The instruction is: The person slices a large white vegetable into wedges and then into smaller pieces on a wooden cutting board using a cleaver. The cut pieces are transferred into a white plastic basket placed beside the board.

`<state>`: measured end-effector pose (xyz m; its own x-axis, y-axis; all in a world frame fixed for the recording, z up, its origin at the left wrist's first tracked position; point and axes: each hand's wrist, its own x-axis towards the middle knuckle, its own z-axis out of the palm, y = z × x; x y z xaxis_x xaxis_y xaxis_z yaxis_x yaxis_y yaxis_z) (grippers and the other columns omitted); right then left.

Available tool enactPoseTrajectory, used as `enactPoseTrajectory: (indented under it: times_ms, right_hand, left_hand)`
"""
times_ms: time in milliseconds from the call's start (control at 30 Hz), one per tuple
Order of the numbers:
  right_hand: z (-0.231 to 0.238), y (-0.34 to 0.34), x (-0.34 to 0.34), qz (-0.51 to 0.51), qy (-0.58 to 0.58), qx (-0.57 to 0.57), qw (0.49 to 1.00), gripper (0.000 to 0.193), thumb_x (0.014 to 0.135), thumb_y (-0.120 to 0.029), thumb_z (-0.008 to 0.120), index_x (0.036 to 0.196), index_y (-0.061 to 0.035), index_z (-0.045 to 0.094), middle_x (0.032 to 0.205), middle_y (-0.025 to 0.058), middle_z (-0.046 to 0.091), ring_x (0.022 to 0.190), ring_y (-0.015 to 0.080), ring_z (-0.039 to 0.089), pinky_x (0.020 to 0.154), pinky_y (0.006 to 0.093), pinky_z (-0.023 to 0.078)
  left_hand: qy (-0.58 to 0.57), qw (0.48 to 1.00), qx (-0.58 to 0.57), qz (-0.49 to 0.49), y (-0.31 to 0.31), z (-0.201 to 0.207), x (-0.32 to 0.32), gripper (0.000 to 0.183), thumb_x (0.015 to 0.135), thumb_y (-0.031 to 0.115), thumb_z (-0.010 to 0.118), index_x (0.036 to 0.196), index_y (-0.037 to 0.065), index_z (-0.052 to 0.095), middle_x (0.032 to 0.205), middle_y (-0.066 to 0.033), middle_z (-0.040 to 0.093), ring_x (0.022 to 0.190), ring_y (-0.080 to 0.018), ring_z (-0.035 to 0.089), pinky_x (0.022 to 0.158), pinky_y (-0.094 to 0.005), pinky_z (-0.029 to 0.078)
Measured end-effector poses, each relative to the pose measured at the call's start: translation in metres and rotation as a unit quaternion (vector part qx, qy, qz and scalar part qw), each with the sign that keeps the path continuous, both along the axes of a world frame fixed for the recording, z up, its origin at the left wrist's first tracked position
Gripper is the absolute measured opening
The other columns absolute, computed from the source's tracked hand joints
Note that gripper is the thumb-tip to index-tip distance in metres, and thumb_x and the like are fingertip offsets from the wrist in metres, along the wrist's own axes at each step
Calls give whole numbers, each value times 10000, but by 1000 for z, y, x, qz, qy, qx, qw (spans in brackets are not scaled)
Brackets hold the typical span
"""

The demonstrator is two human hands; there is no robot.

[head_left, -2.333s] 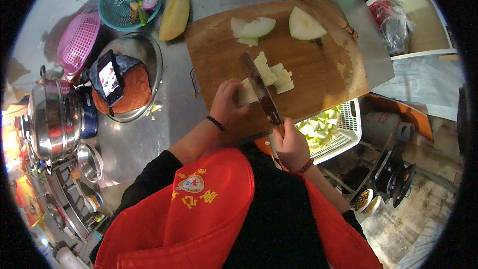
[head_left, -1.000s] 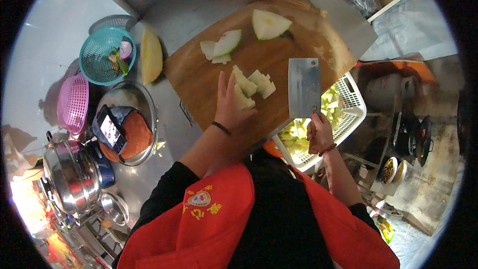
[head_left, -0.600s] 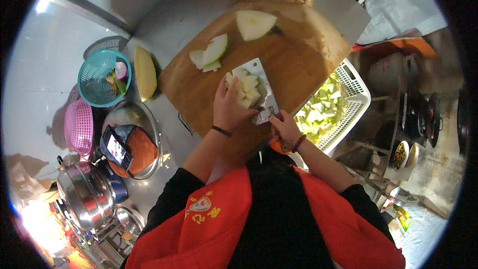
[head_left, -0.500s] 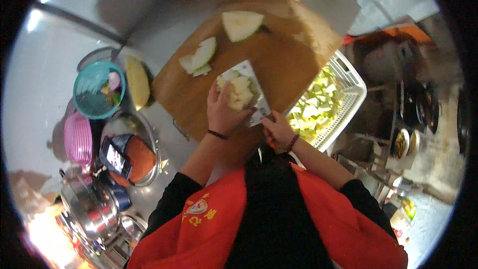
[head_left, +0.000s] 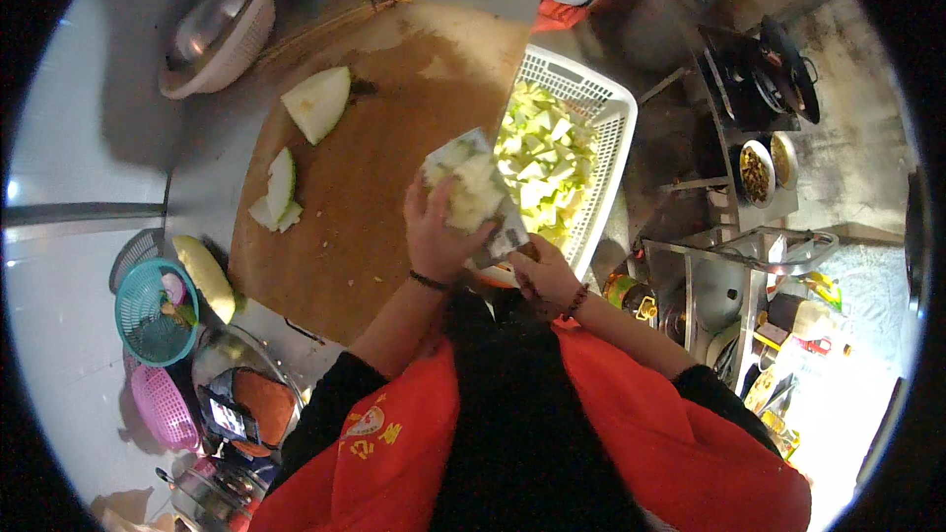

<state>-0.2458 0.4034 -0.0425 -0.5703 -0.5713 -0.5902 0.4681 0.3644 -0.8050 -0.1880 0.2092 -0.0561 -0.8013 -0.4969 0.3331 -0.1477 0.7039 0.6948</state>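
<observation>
A broad cleaver (head_left: pixel 513 230) carries a heap of pale chopped melon pieces (head_left: pixel 471 195) on its flat blade, at the right edge of the wooden cutting board (head_left: pixel 374 197). My right hand (head_left: pixel 547 278) is closed round the cleaver's handle. Curved over the heap, my left hand (head_left: pixel 439 238) holds the pieces against the blade. Just beyond them, a white slotted basket (head_left: pixel 613 153) contains many cut chunks with green rind (head_left: pixel 542 163). On the board's left lie a large melon wedge (head_left: pixel 317 104) and a smaller cut piece with slices (head_left: pixel 280 187).
A yellowish melon length (head_left: pixel 205 278), a teal basket (head_left: pixel 156 323) and a pink basket (head_left: pixel 163 408) stand left of the board. A phone (head_left: pixel 228 416) leans near a metal bowl. A colander (head_left: pixel 222 30) sits at the back left. Racks, a wok and dishes (head_left: pixel 757 174) are on the right.
My view has swung right, so the board and baskets appear farther left. The cleaver, with the melon pieces between it and my left hand, has moved toward the white basket.
</observation>
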Motion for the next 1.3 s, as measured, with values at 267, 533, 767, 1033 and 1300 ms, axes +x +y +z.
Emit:
enactPoseTrajectory:
  times_ms: [267, 533, 767, 1033, 1300]
  right_hand:
    - [17, 55, -51, -207, 117, 71, 969, 200, 901, -147, 655, 909, -45, 483, 663, 16, 508, 500, 108, 487, 431, 274, 415]
    - [13, 96, -88, -296, 195, 71, 932, 151, 883, -142, 651, 949, -37, 565, 722, -1, 544, 568, 88, 515, 475, 266, 458]
    - [-26, 95, -70, -269, 146, 75, 949, 129, 891, -101, 641, 929, -24, 545, 686, 12, 539, 525, 90, 507, 456, 261, 425]
    - [-93, 124, 5, -209, 120, 202, 949, 309, 841, -202, 682, 1062, 7, 625, 816, 102, 677, 741, 182, 649, 684, 345, 519]
    - [-108, 157, 47, -182, 75, 239, 951, 391, 839, -219, 705, 1169, -26, 621, 860, 112, 706, 778, 203, 681, 733, 354, 537]
  left_hand:
    - [-48, 984, 25, -170, 44, -30, -130, 927, 760, 339, 800, 1509, 92, 313, 1454, -302, 359, 1327, -450, 380, 1116, -467, 333]
    - [-97, 977, 106, -160, 23, -16, -79, 330, 874, 206, 692, 1138, 14, 645, 1182, -178, 651, 1140, -323, 593, 988, -423, 450]
    - [-225, 929, 212, -206, 63, -65, -45, 287, 936, 260, 581, 1038, 15, 691, 1066, -182, 686, 1023, -315, 642, 917, -397, 489]
    - [-319, 917, 236, 49, 60, -208, -141, 368, 955, 322, 478, 1083, 58, 699, 1068, -187, 695, 1017, -338, 652, 904, -425, 508]
    - [-505, 856, 108, 12, 29, -257, -231, 444, 1003, 242, 477, 1442, 187, 459, 1328, -146, 582, 1025, -305, 614, 907, -470, 516]
